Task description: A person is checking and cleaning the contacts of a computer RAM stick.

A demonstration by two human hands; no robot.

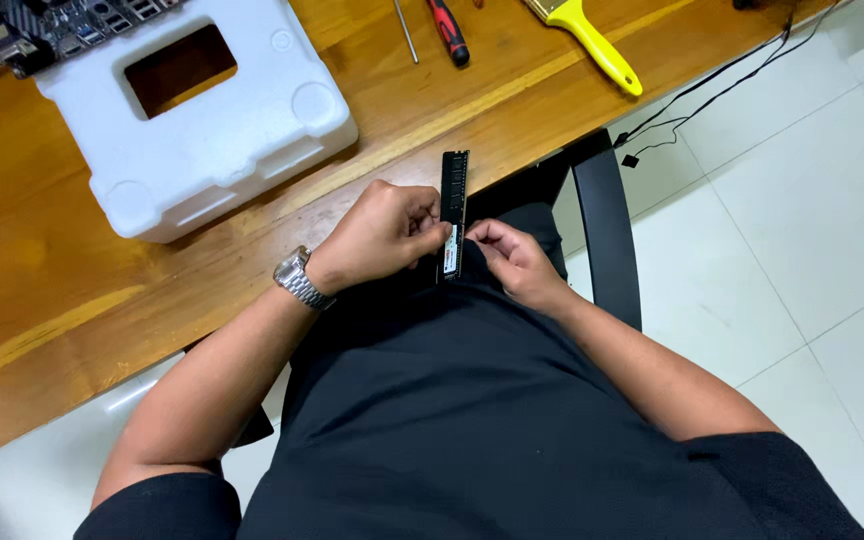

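two hands: both grip one long black memory stick [453,210], which stands upright on end just in front of the person's belly, at the near edge of the worktop [72,290].
left hand [384,235]: clenched on the stick's lower half from its left side, fingers curled and fingertips pressed to the labelled part; a metal watch [297,278] sits on that wrist.
right hand [514,258]: grasping the same lower half from the other side, thumb and forefinger pinching close to the small label; the two hands nearly touch across the stick.
stick: upper half rises free above both hands, lower end hidden between fingers and the black shirt [472,420].
step in hand: by the look of it, a close-up handling of the stick, fingers working at the label or an edge; exactly what they do there is too small to tell.
next move calls for: a judgement only — a steady pinch by the edges, contacts kept clear of the fingertips, no bending of the thin board.
beyond the left hand: white foam block [192,120] with a rectangular cut-out, a circuit board [62,25] at its far corner.
beyond the right hand: red-handled screwdriver [448,30], yellow-handled brush [592,40], well apart from both hands.
beside the right hand: black chair arm [607,240], thin black cable [712,95] on the white tiled floor [802,230].
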